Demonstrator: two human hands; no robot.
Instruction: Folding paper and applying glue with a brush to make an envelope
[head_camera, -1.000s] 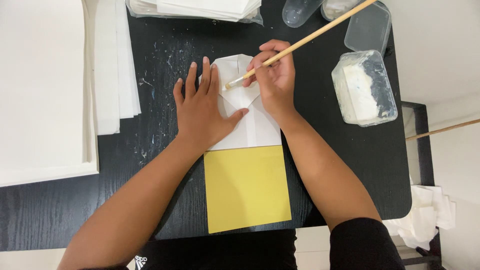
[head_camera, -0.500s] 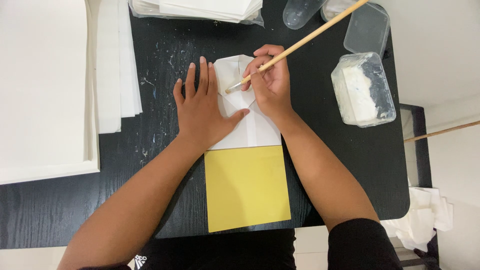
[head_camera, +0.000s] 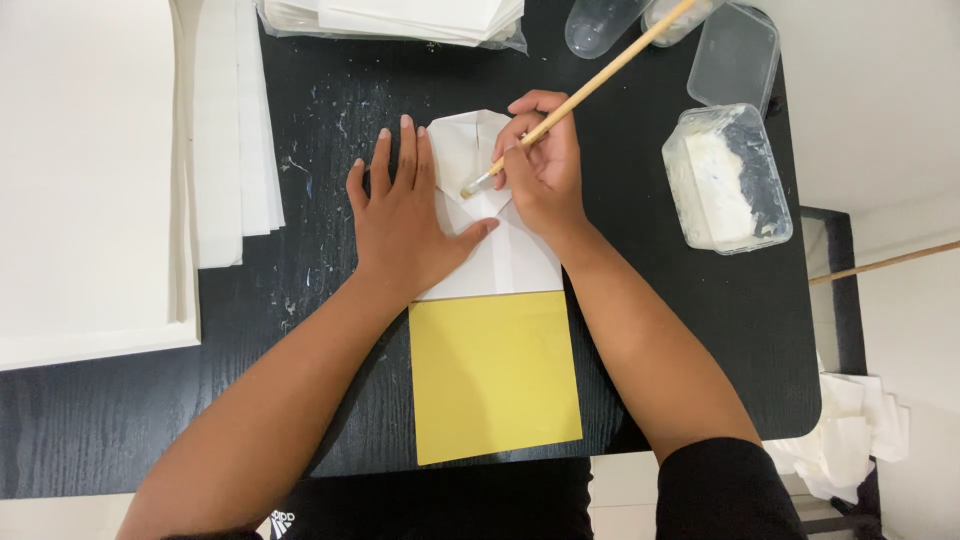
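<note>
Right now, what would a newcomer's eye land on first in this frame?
Mid-table, the left hand lies flat on a folded white paper while the right hand holds a brush with its tip on the fold. Just below lies a bright yellow sheet; at right stands a tub of white paste.
</note>
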